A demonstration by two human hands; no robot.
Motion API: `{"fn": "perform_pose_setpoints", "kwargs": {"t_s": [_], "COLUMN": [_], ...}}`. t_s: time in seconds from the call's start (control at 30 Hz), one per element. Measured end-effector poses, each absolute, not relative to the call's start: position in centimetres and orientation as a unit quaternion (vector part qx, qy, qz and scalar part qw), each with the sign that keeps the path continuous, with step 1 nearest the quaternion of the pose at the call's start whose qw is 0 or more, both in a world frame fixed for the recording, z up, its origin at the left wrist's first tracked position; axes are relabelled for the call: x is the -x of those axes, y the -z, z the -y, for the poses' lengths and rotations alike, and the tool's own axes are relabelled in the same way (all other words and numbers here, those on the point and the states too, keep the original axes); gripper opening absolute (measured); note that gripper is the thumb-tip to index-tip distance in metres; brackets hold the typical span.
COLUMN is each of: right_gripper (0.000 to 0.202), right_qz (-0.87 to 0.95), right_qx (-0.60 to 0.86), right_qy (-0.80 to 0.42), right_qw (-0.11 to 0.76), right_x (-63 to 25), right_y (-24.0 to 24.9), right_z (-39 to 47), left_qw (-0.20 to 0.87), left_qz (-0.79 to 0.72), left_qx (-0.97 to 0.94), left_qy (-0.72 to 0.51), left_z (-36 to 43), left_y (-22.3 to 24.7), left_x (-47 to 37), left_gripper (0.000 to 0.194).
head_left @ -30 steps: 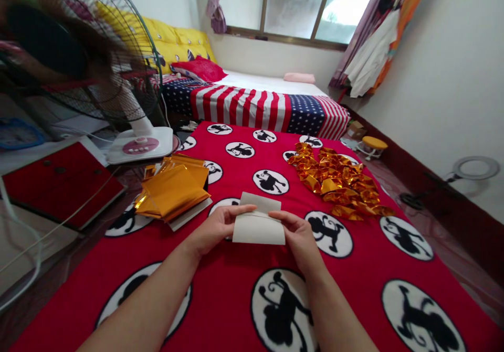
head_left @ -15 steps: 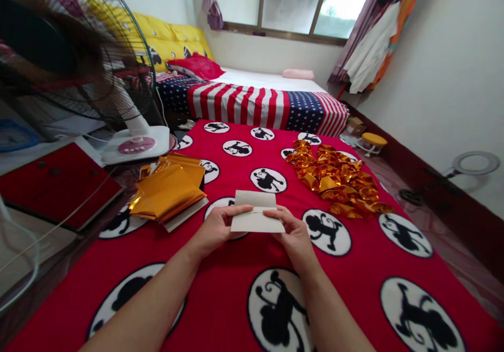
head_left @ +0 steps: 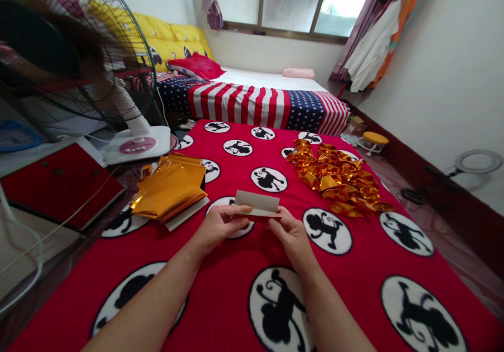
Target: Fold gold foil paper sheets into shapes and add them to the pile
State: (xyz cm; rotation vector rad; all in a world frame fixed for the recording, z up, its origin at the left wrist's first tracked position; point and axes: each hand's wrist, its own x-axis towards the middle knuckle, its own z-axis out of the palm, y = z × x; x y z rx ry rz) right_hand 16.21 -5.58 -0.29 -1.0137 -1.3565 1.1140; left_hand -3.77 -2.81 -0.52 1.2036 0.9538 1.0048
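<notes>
Between my two hands is a sheet of paper [head_left: 258,201], its pale grey side toward me, bent along a crosswise line with the near part tipped up edge-on. My left hand [head_left: 225,225] pinches its left end, thumb on top. At the right end, my right hand [head_left: 288,230] grips the edge between thumb and fingers. Left of my hands lies a loose stack of gold foil paper [head_left: 169,189] with pale backs. To the right sits a heap of folded gold foil pieces [head_left: 334,176]. Everything rests on a red cloth [head_left: 220,294] printed with black monkeys in white circles.
A running fan [head_left: 136,142] stands at the left beside a dark red panel [head_left: 59,184]. Beyond the cloth is a bed with a stars-and-stripes cover [head_left: 252,103]. A yellow stool [head_left: 375,138] and a ring light [head_left: 478,161] stand on the right.
The near half of the paper, which lay nearly flat, has been tipped up and now shows only as a thin edge. My right thumb has shifted from the top to the near side.
</notes>
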Motion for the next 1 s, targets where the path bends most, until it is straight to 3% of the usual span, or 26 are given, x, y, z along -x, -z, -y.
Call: {"fn": "perform_pose_setpoints", "kwargs": {"t_s": [0.2, 0.47, 1.0], "right_gripper": [0.02, 0.022, 0.019], "right_qz": [0.503, 0.421, 0.406], "right_qx": [0.457, 0.488, 0.495], "right_qy": [-0.482, -0.494, -0.495], "right_qw": [0.553, 0.583, 0.587], "right_x": [-15.7, -14.7, -14.8], "right_y": [1.4, 1.4, 1.4], "right_z": [5.6, 5.4, 5.3], "left_qw": [0.577, 0.624, 0.633], "left_qz": [-0.444, -0.422, -0.455], "left_qx": [-0.544, -0.473, -0.433], "left_qy": [-0.418, -0.458, -0.452], "left_z": [2.7, 2.5, 2.5], "left_y": [0.6, 1.0, 0.5], "left_x": [3.6, 3.2, 2.9], "left_gripper": [0.038, 0.044, 0.047]}}
